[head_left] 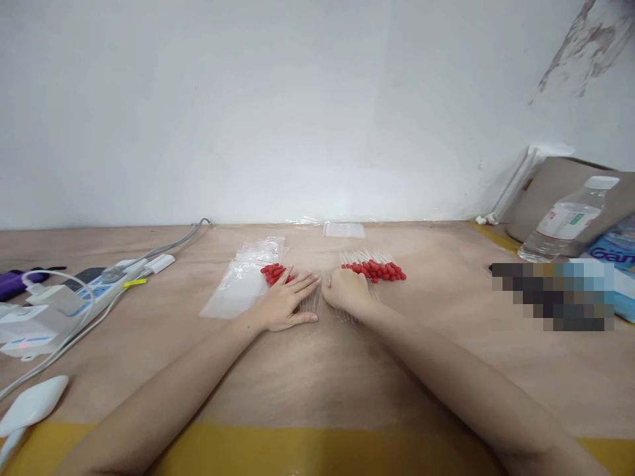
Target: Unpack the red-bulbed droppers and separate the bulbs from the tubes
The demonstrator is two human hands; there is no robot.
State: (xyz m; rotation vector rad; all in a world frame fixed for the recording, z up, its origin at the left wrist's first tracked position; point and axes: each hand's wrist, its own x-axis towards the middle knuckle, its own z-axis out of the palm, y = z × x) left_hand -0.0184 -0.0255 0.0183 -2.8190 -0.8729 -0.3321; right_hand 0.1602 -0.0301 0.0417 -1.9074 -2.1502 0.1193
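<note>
My left hand [288, 297] lies flat with its fingers spread, pressing on a bunch of thin sticks with red tips [272, 272]. Under and beside its fingers shows clear, shiny plastic [311, 301], perhaps a bag around the sticks; I cannot tell. Close by on the right, my right hand [350, 289] is closed, thumb and fingers pressed together near that plastic's edge. What it grips is hidden. A second pile of red-tipped sticks [384, 270] lies beyond and beside the right hand, with pale stems showing on both sides. Clear zip bags [235, 287] lie left of the left hand.
A small white packet [344, 229] lies by the wall. To the left are a power strip [94, 291] with plugs and cables and a white charger [34, 403]. At right stand a water bottle [565, 221] and a grey box [533, 192], beside a blurred-out dark object [550, 294].
</note>
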